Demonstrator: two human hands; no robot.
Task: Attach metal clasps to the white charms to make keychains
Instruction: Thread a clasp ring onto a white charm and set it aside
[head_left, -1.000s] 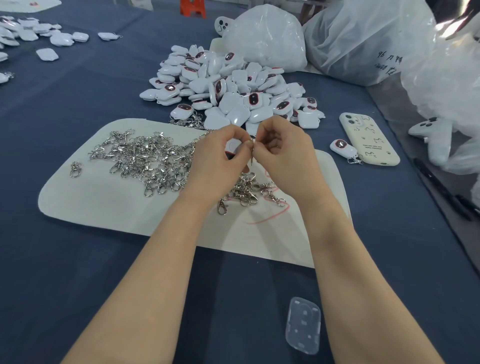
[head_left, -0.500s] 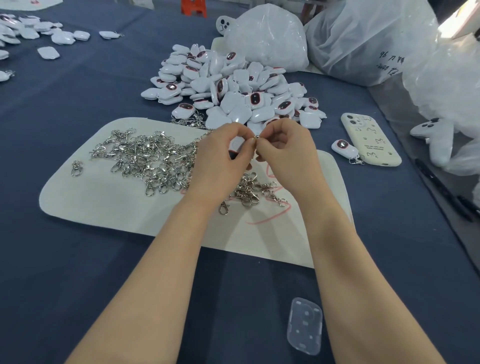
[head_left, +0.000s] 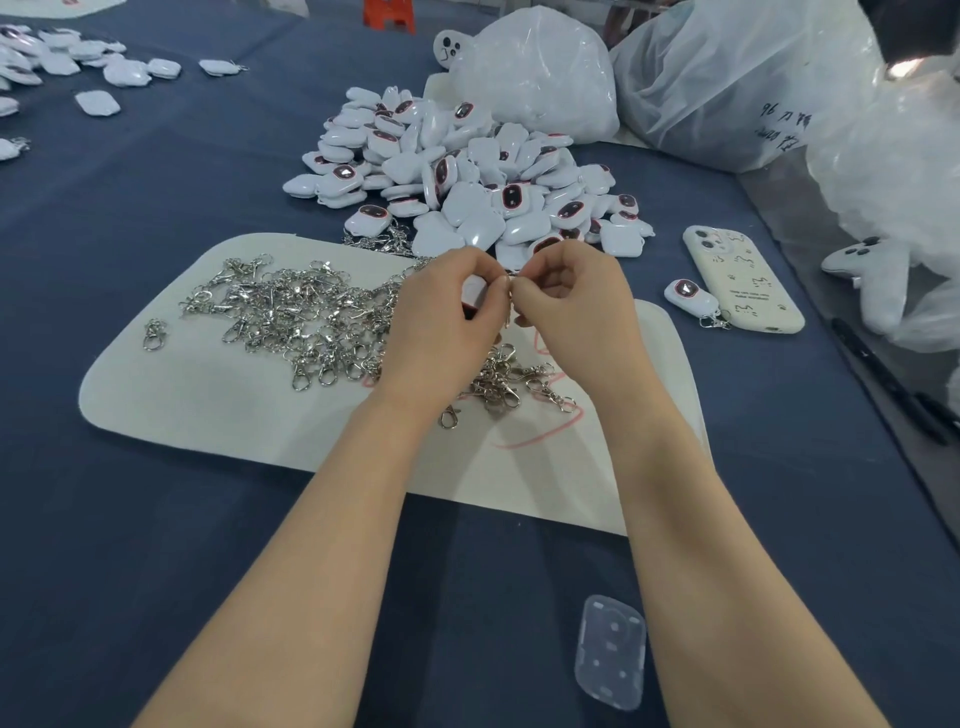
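The left hand (head_left: 441, 322) has thumb and fingers curled round a charm (head_left: 474, 293), whose white body peeks out just behind the fingertips. The right hand (head_left: 571, 306) meets it tip to tip, its thumb and forefinger pinched on a clasp (head_left: 509, 312) that hangs down between the two sets of fingertips. Whether the ring is already through the charm's loop I cannot tell; the joint is hidden by the fingers. This looks like the joining step on one piece, with most of the job left. Just beyond the fingertips lies a big pile (head_left: 467, 176) of charms, most showing no metal. To the left of and under the fingers a heap (head_left: 291, 322) of loose clasps is spread over a pale mat (head_left: 208, 415). One finished keychain (head_left: 691, 299) lies to the right of the right fingers, touching a phone (head_left: 743, 280). Far off to the left of the left fingers is a scattered batch (head_left: 78, 62) of charms, at least one with a clasp on it, perhaps the done ones. Judging by the pile and heap, many remain.
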